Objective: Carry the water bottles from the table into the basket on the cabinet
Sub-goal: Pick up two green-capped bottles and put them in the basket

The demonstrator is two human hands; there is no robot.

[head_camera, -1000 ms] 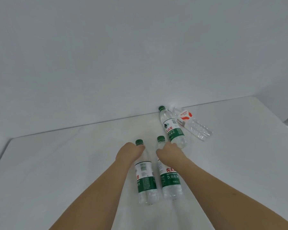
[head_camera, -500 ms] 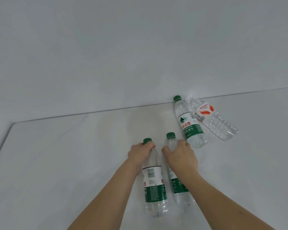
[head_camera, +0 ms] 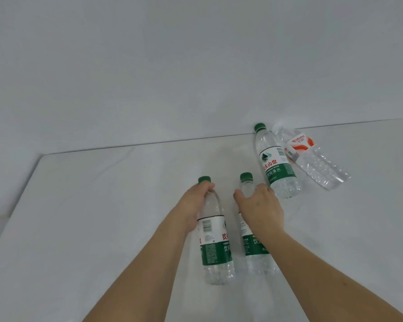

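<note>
At lower centre of the frame, the left hand [head_camera: 197, 205] wraps the shoulder of a green-capped water bottle [head_camera: 215, 247] lying on the white table [head_camera: 102, 217]; the right hand [head_camera: 262, 211] curls over its neighbour bottle [head_camera: 251, 249]. Upper right lie a third green-label bottle [head_camera: 276, 166] and a red-label bottle [head_camera: 316, 161], touching.

green-capped bottles [head_camera: 215, 242], white table [head_camera: 102, 205]

Two bare forearms, no sleeves, watch or rings; left hand [head_camera: 197, 206] and right hand [head_camera: 261, 210] ungloved.
</note>
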